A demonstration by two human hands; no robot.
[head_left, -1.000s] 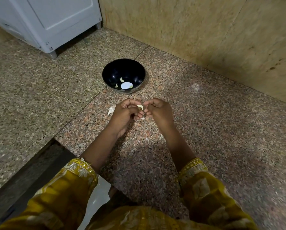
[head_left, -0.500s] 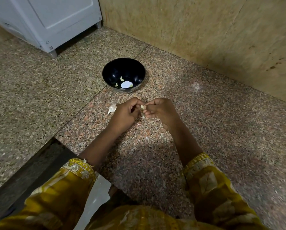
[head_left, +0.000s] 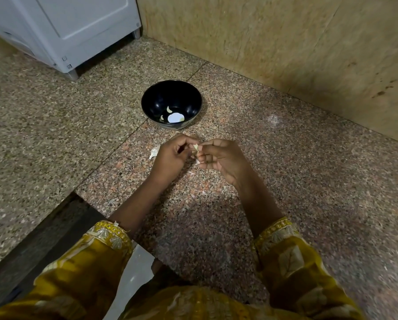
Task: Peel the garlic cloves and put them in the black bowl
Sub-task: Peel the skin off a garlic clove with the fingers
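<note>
Two bare hands work close together in head view, low over speckled pink-grey granite floor [head_left: 309,181]. Pinches small pale garlic clove [head_left: 196,147] with curled left hand [head_left: 170,155], thumb against forefinger. Nips same clove from other side with right hand [head_left: 221,158], fingertips tight, probably on loose papery skin; exact contact too small to tell. Narrow grips both sides, nothing else held. Holds clove in air between hands, near front of round glossy black bowl [head_left: 154,95], not touching it. Shows a few peeled pale cloves [head_left: 169,109] already inside bowl, plus pale round patch on bottom, nature unclear. Shows torn whitish skin scrap [head_left: 154,153] on floor just beside left hand, smaller flakes scattered below hands. Also white cabinet on short legs [head_left: 77,31] at far left, beige stone wall [head_left: 285,42] behind bowl, mustard embroidered sleeves [head_left: 96,255] at bottom.

Looks like mid-peel, skin not fully off.

Risks from here:
- Clove popping out of tight pinch and skidding across floor, from squeezing too hard while tugging skin.
- Skin tearing in bits and clinging, so fragments ride into bowl.
- Drop falling short of rim, or knocking bowl aside, if released before reaching over it.

Calls for firm hold at one end, slow pull, short reach forward.
</note>
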